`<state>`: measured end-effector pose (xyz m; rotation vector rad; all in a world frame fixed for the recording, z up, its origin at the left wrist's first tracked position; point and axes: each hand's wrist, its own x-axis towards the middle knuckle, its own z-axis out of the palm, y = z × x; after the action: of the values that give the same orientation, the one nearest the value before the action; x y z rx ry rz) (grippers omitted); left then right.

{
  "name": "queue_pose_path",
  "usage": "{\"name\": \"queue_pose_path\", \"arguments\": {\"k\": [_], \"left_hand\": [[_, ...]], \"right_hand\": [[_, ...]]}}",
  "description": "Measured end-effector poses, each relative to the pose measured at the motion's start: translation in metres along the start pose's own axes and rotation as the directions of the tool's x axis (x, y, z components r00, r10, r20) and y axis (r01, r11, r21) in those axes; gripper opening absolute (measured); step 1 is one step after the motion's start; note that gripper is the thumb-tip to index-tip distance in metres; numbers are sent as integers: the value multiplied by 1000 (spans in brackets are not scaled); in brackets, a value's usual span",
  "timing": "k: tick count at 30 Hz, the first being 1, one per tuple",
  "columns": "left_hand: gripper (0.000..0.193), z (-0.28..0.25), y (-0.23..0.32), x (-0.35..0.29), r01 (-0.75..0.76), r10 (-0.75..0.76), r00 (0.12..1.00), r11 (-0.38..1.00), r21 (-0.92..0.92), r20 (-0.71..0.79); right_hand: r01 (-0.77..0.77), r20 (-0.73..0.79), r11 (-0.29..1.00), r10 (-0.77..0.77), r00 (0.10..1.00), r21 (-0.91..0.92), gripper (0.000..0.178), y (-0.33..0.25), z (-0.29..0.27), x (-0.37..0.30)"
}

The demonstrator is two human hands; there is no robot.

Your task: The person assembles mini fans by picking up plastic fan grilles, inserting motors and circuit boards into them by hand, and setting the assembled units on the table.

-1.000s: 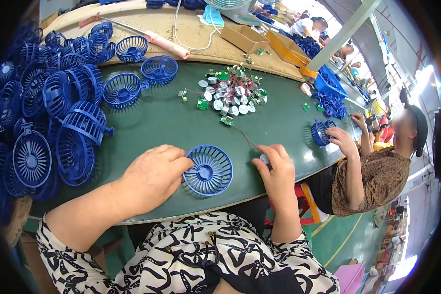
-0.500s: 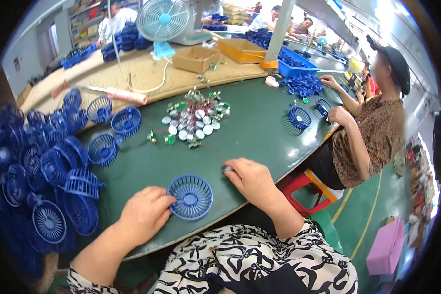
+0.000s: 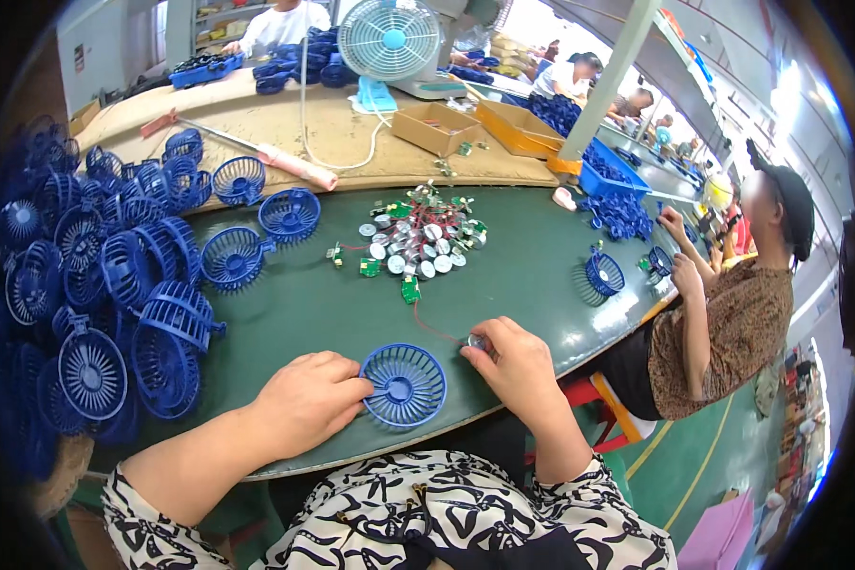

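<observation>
Biggest first: smooth green tabletop (image 3: 299, 313) in front of me, with a heap of dark-blue slotted plastic housings (image 3: 128, 271) at my left and a pile of silver round motors with green boards (image 3: 432, 242) beyond my hands. Left hand (image 3: 315, 394) is narrow, fingers closed at the left edge of one round blue bowl-shaped slotted plastic housing (image 3: 404, 385); right hand (image 3: 518, 366) is narrow too, pinching a part. Housing sits on the table between my hands, open side up; I'd call it light, fairly stiff, a bit slippery. Hold it by rim or edge stub; thin ribs could snap if squeezed. Small green circuit board (image 3: 409, 290) lies by the pile, likely fragile; take it by edges. Small silver round metal motor (image 3: 474, 342), in my right fingertips, probably dense for its size; grip its sides. Thin red wire (image 3: 430, 329) runs from it toward the board: limp, don't pull.
</observation>
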<state>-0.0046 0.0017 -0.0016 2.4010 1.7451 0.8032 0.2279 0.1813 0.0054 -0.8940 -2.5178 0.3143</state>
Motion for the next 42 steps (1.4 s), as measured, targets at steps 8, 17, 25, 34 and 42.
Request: {"name": "queue_pose_path", "arguments": {"k": [8, 17, 25, 34, 42], "left_hand": [[19, 4, 5, -5, -25, 27, 999, 998, 57, -39], [12, 4, 6, 3, -48, 59, 990, 995, 88, -129], [23, 6, 1, 0, -3, 9, 996, 997, 72, -84], [21, 8, 4, -3, 2, 4, 996, 998, 61, -86], [22, 5, 3, -2, 18, -13, 997, 998, 60, -75]], "right_hand": [[519, 135, 848, -530, 837, 111, 28, -56, 0, 0], [502, 160, 839, -536, 829, 210, 30, -51, 2, 14], [512, 225, 839, -544, 809, 187, 26, -53, 7, 18], [457, 261, 887, -459, 849, 73, 29, -64, 4, 11], [461, 160, 852, -505, 848, 248, 43, -54, 1, 1]]}}
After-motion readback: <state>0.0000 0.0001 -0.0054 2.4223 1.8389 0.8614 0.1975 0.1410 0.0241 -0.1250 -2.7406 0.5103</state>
